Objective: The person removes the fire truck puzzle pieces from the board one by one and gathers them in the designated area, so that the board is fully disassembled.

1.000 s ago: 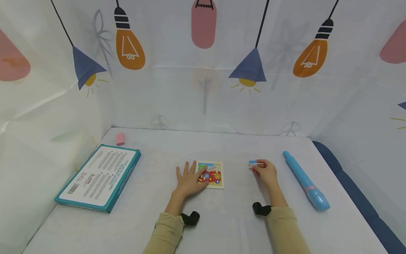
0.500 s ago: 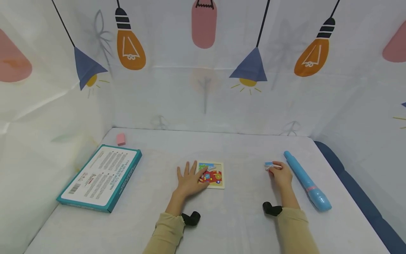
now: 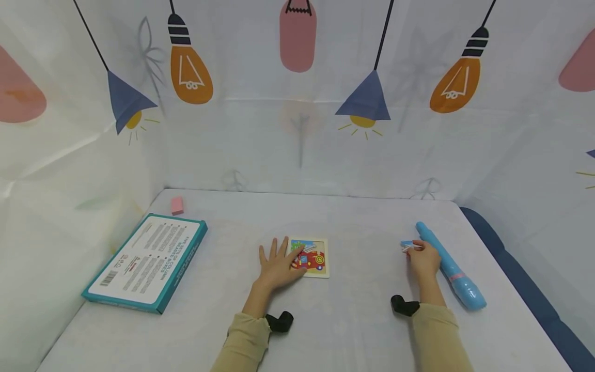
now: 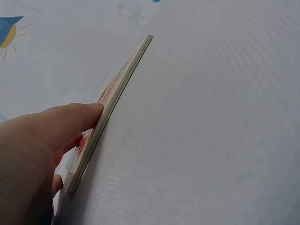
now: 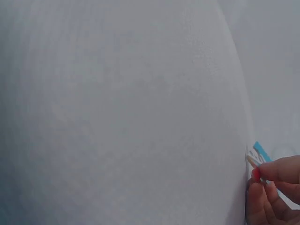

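A small wooden jigsaw puzzle board (image 3: 321, 246) with a red fire truck picture lies mid-table. My left hand (image 3: 275, 266) rests with spread fingers over its left side, thumb near the lower edge. In the left wrist view the thumb (image 4: 77, 117) touches the top of the board (image 4: 110, 108), seen edge-on. My right hand (image 3: 424, 258) pinches a blue-and-white puzzle piece (image 3: 406, 245) between thumb and fingertips, just left of a long blue club-shaped object. In the right wrist view the fingers cover most of the puzzle piece (image 5: 253, 161).
The long blue club-shaped object (image 3: 448, 266) with a pink band lies at the right of the white table (image 3: 344, 320). A flat teal-and-white box (image 3: 146, 258) is at the left, with a pink block (image 3: 176, 205) behind it. A lamp-print curtain (image 3: 260, 134) rises behind the table.
My right hand has moved to the right with the puzzle piece, from well clear of the blue club-shaped object to close beside it. The left hand has stayed on the puzzle board.
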The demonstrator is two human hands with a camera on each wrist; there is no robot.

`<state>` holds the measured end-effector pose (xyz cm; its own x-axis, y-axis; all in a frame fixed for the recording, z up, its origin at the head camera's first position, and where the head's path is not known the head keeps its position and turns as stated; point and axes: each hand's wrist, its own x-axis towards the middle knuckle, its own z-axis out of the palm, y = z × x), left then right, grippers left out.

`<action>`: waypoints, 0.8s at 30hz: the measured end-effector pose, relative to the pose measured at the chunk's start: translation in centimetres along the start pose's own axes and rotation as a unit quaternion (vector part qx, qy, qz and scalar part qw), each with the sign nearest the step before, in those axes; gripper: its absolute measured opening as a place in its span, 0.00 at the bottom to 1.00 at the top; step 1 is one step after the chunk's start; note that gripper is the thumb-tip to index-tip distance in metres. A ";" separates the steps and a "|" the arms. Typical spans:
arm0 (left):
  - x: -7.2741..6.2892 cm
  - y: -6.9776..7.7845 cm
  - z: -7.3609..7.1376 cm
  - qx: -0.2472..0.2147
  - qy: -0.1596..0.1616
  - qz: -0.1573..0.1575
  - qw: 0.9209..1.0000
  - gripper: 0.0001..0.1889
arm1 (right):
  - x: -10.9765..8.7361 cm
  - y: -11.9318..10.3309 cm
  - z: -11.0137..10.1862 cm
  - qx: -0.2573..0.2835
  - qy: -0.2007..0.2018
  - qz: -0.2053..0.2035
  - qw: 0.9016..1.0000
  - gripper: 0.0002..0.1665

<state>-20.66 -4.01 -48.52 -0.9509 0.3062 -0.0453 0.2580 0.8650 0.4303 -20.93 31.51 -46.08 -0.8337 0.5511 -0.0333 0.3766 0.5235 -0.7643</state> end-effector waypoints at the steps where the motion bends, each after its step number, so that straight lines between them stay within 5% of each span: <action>1: 0.0 0.0 0.0 0.000 0.000 -0.001 1.000 0.32 | 0.1 0.0 0.0 -0.017 0.001 -0.005 1.000 0.20; 11: -0.1 -0.1 0.0 0.003 0.005 0.000 1.000 0.37 | 0.4 0.1 0.4 -0.124 0.015 -0.042 0.991 0.21; 24: 0.1 -0.3 0.3 0.022 0.013 -0.002 1.000 0.43 | -1.5 -2.8 3.0 -0.046 0.013 -0.059 0.997 0.20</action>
<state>-20.75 -4.14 -48.97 -0.9556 0.2938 -0.0233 0.2618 0.8826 0.3905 -21.97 27.29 -45.80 -0.8641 0.4983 0.0705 0.3137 0.6428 -0.6989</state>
